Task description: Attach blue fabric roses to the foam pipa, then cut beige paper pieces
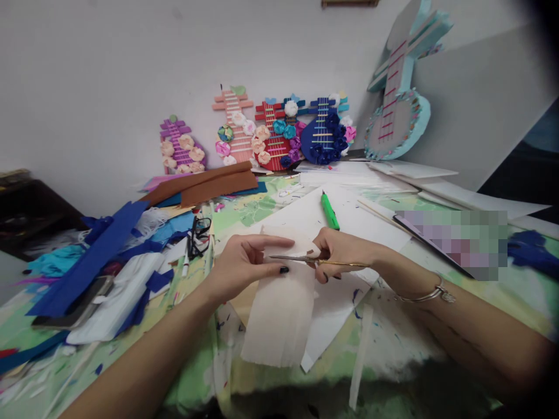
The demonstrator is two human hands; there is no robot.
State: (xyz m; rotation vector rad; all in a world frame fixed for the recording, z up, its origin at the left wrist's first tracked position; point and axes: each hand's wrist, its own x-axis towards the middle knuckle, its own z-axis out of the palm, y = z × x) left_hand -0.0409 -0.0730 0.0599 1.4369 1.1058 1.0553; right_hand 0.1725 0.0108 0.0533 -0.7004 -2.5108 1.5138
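My right hand (349, 250) is closed on a pair of scissors (290, 258), whose narrow blades point left. They lie across the upper part of a pale cream strip of crepe paper (279, 317). My left hand (236, 262) grips that strip from its left side, thumb and forefinger stretched on either side of the blade tips. The strip hangs toward the table's near edge. Under it are white sheets of board (332, 314). A green utility knife (329, 211) lies on the board just beyond my right hand.
Decorated lute-shaped crafts (323, 131) lean against the wall. On the left are blue crepe paper (94, 256), a phone (74, 305), a white packet (117, 294) and black glasses (200, 237). Brown paper (209, 186) lies behind. A thin white strip (361, 355) rests near the front edge.
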